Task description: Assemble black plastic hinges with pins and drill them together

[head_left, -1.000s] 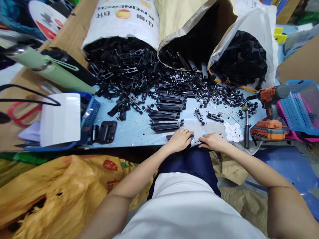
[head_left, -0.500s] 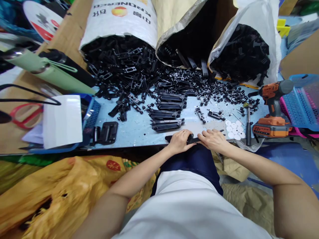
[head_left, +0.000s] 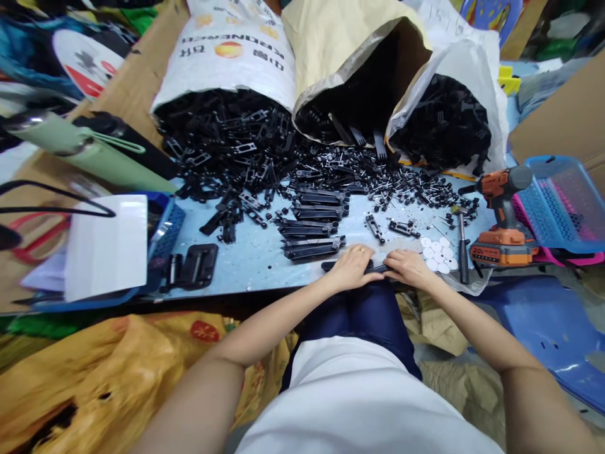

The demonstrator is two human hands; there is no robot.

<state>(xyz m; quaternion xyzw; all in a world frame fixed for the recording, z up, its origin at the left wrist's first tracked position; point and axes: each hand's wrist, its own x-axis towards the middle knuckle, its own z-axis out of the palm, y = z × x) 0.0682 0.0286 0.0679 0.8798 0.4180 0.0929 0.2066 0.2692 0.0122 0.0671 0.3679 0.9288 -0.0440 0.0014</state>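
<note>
Left hand (head_left: 352,268) and right hand (head_left: 409,268) are gripping a long black part (head_left: 379,268) near the tabletop (head_left: 246,271) edge; even finger pressure is likely keeping it aligned.

A long, thin black part (head_left: 328,266) is at the front edge of the bench (head_left: 246,265), pointing side to side. The left hand (head_left: 353,267) and right hand (head_left: 407,267) hide much of it. One rounded end pokes out.
</note>
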